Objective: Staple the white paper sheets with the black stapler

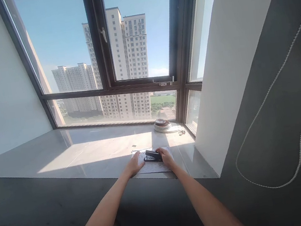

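A black stapler lies on printed sheets of paper near the front edge of the windowsill. My right hand is closed around the stapler's right end. My left hand rests on the left side of the papers, thumb and forefinger apart, close to the stapler's left end but not gripping it. The other fingers of my left hand are hard to make out. Beyond the papers lies a small metallic strip, possibly staples.
A stack of round plate-like discs stands by the window in the back right corner, with small metal pieces beside it. A beaded blind chain hangs at right. The grey sill ends at a front edge before me.
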Demonstrator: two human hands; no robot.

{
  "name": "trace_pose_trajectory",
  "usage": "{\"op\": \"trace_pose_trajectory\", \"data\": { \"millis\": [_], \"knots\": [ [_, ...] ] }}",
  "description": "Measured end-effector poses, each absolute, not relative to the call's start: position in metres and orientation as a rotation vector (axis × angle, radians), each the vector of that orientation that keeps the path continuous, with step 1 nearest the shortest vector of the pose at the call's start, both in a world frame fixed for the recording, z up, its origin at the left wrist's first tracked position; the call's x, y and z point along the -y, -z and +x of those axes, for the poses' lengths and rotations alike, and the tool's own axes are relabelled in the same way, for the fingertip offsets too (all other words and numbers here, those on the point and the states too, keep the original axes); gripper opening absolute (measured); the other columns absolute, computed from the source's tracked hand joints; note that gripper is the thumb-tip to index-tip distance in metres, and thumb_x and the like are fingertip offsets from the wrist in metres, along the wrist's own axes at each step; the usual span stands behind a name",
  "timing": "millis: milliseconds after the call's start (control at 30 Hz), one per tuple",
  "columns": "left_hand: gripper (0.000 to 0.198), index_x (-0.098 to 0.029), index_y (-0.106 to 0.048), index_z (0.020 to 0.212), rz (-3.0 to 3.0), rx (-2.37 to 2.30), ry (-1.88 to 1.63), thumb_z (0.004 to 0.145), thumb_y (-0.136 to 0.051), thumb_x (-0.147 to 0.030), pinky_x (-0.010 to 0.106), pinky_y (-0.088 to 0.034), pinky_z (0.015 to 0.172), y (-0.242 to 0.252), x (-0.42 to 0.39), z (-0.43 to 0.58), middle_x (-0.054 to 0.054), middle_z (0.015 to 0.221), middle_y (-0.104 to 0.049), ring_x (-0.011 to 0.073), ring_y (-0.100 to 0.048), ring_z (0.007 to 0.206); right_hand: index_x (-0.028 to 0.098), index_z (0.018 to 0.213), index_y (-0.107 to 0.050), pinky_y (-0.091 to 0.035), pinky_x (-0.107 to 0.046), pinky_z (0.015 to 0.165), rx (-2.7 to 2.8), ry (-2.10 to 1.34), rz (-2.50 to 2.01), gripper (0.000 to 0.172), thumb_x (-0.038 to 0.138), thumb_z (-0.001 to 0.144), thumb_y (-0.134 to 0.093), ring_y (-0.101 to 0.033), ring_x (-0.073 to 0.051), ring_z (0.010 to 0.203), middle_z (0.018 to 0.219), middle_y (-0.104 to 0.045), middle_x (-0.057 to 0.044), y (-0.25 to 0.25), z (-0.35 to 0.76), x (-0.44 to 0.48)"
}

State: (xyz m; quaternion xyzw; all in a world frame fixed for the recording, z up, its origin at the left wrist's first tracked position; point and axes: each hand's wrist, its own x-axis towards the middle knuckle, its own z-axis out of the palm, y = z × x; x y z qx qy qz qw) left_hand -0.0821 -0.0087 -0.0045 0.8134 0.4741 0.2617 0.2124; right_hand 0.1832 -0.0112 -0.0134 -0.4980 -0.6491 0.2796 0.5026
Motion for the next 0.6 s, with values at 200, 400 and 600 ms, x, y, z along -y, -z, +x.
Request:
{"op": "trace_pose_trajectory", "data": {
  "millis": [200,400,600],
  "knots": [
    [0.08,-0.021,-0.043,0.154,2.165,-1.275,-0.836,0.086,-0.073,-0.051,0.053,-0.037,0.12,0.011,0.003,-0.085,0.023,0.162,-0.048,0.0405,-0.046,0.15,0.022,0.096,-0.07,-0.047,-0.035,0.079,1.576,-0.669,-1.19,0.042,0.049,0.089,-0.039,-0.064,-0.025,0.084,0.088,-0.074,-0.006,0.014,0.182,0.011],
    [0.071,-0.021,-0.052,0.146,2.139,-1.252,-0.89,0.084,-0.075,-0.048,0.054,-0.04,0.119,0.012,0.005,-0.084,0.022,0.157,-0.054,0.0415,-0.051,0.146,0.024,0.11,-0.071,-0.05,-0.036,0.088,1.688,-0.61,-1.168,0.036,0.05,0.086,-0.06,-0.069,-0.027,0.098,0.104,-0.077,-0.005,0.015,0.179,0.018],
    [0.066,-0.018,-0.059,0.137,2.11,-1.076,-1.248,0.077,-0.081,-0.032,0.054,-0.019,0.132,0.0,0.006,-0.071,0.022,0.159,-0.051,0.0401,-0.037,0.156,0.024,0.104,-0.071,-0.049,-0.033,0.08,1.818,-0.477,-1.226,0.024,0.033,0.082,-0.067,-0.07,-0.026,0.09,0.095,-0.077,-0.004,0.019,0.18,0.022]
  ]
}}
